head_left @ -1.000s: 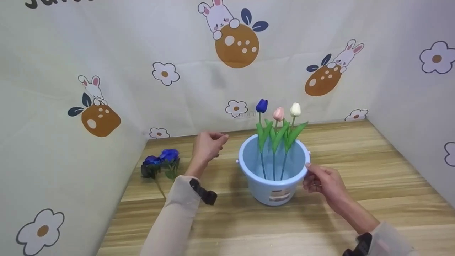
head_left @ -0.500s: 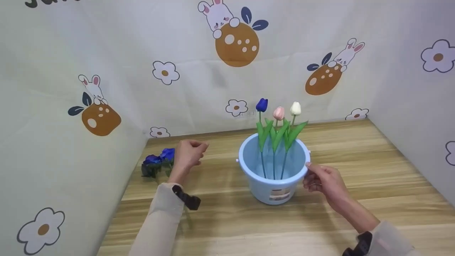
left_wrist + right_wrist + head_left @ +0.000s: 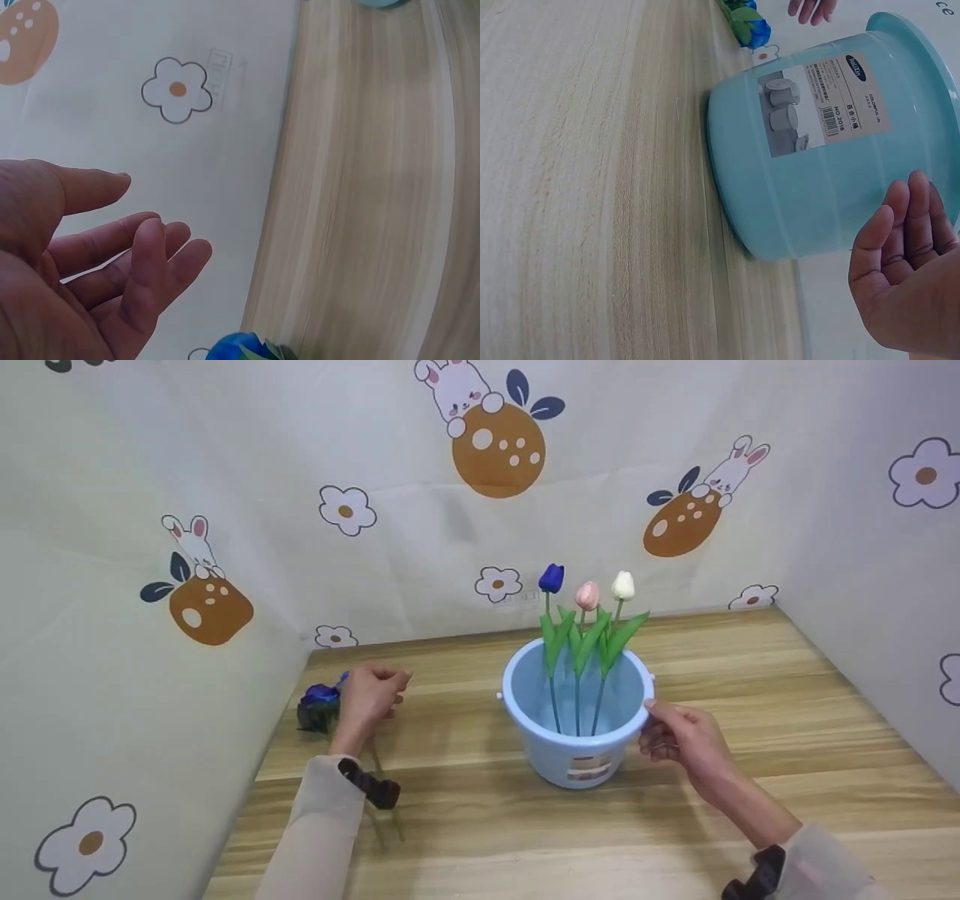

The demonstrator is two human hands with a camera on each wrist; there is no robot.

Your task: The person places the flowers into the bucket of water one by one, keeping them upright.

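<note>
A light blue bucket [image 3: 547,739] stands upright on the wooden table, with a blue tulip [image 3: 552,578], a pink tulip [image 3: 587,595] and a white tulip [image 3: 622,586] standing in it. My right hand [image 3: 686,739] holds the bucket's rim at its right side; in the right wrist view its fingers [image 3: 898,206] lie along the outer wall, the thumb hidden. At the left, my left hand [image 3: 369,701] hovers over blue roses [image 3: 321,695], partly covering them and their stems. The left wrist view shows its fingers [image 3: 146,255] loosely bent, holding nothing.
Pale printed cloth [image 3: 420,547] walls the table [image 3: 450,840] at the back and both sides. Black wrist cameras [image 3: 369,784] sit on both sleeves. The bucket bears a printed label [image 3: 825,103].
My left hand has moved left and slightly down, from beside the bucket to over the blue roses, covering more of them. My right hand and the bucket have stayed in place.
</note>
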